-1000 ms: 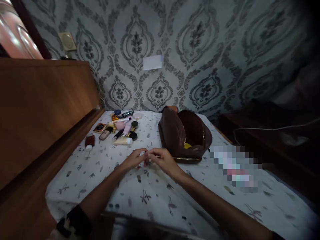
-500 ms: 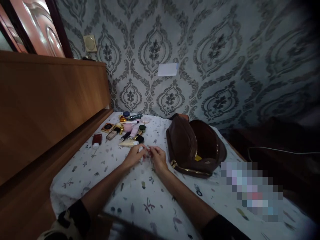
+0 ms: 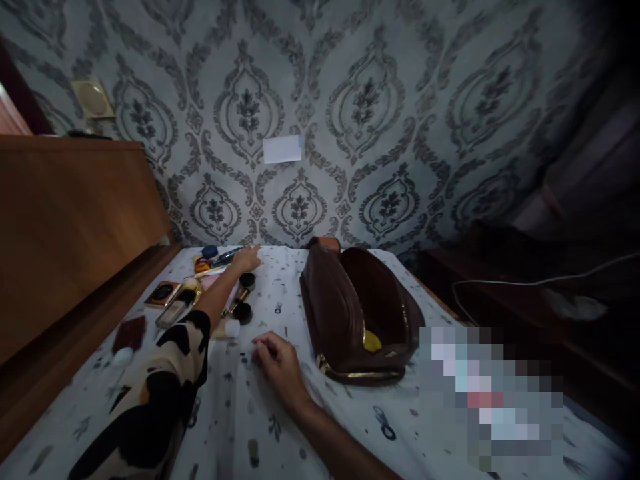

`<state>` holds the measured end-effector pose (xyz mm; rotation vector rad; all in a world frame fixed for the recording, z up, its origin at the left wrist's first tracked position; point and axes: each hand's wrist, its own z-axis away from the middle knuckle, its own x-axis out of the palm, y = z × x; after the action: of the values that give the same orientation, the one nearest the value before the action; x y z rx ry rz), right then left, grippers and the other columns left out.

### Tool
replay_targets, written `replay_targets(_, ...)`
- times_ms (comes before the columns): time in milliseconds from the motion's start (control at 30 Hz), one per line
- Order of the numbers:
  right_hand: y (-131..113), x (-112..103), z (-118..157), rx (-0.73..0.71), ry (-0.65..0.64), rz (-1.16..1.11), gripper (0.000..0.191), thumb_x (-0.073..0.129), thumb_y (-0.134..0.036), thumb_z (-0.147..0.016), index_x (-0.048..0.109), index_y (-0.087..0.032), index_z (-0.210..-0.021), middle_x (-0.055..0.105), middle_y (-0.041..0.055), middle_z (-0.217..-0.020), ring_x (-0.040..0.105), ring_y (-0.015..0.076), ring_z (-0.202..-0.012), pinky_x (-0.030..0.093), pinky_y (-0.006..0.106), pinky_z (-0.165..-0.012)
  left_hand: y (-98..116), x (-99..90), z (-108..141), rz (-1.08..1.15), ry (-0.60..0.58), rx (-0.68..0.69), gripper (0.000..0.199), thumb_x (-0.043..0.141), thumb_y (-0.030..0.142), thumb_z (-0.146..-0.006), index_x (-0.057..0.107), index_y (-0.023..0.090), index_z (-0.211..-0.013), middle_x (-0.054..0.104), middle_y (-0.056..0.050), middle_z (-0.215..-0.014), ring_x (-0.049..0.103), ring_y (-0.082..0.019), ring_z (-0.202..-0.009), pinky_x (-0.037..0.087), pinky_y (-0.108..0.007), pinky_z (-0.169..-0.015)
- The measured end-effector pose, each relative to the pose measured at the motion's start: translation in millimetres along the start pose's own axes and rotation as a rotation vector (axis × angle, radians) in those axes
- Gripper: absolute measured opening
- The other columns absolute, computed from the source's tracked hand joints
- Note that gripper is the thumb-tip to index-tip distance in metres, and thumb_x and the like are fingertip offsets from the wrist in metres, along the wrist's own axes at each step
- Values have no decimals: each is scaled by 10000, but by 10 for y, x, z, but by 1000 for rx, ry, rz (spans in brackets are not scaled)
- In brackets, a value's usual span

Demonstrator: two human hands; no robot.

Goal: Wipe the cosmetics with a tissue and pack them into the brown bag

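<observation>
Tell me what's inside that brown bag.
Inside the brown bag, a yellow item shows low down. The bag's walls partly hide it, and the deeper part is too dark to make out.

Support: a flat surface under a white cloth point(image 3: 285, 280) with scattered plant prints. Directly upon it, left: dark red bottle point(image 3: 129, 335), white-capped; square compact point(image 3: 163, 293); foundation bottle point(image 3: 175, 309); blue-lidded jar point(image 3: 210, 252); amber jar point(image 3: 203, 265); two round dark-lidded pots point(image 3: 243, 313); white-capped tube point(image 3: 231, 328), partly hidden. Centre-right: brown handbag point(image 3: 333, 313), gaping, gold-zipped. Far right: pixelated item point(image 3: 487, 393), unidentifiable.
</observation>
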<state>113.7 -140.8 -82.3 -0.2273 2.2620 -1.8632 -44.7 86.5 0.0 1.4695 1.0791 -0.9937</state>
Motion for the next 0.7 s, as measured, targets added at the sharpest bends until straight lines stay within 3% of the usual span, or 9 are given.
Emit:
replay_targets(133,-30,-26,5,5,-15,34,238,480,-343,-862,634,-173,-796,609,14,-667,547,149,-637,417,261,-624,-58,269,-228,-150,-37,-12,384,609,359,-935,573,168,-1265,604,-106,-1270,628,-237,-1079,554,-456,-899)
replay_targets(233,-46,-26,10,9,-14,47,222,479,-313,-860,641,-178,-790,606,8,-667,553,148,-650,415,255,-628,-58,340,-319,-218,-25,-39,389,610,360,-934,570,168,-1270,601,-108,-1275,626,-240,-1085,552,-460,-902)
replay_targets(433,-45,-17,15,11,-10,25,191,490,-263,-842,657,-181,-799,617,2,-645,583,158,-646,438,257,-633,-22,255,-418,-245,-29,-129,391,613,361,-932,571,167,-1269,599,-110,-1280,623,-245,-1094,549,-465,-907)
replay_targets(567,-21,-18,13,-8,-5,37,185,499,-260,-842,662,-186,-796,614,-2,-646,577,148,-641,439,252,-632,17,230,-344,-172,-36,-144,391,607,362,-936,568,169,-1274,596,-107,-1285,623,-241,-1093,548,-468,-911)
replay_targets(700,24,-12,5,-1,10,-2,196,518,-297,-850,669,-183,-799,614,-1,-648,557,135,-620,424,237,-587,135,146,-178,-35,24,-91,552,730,296,-813,531,170,-1312,553,-165,-1339,555,-348,-1215,487,-504,-973)
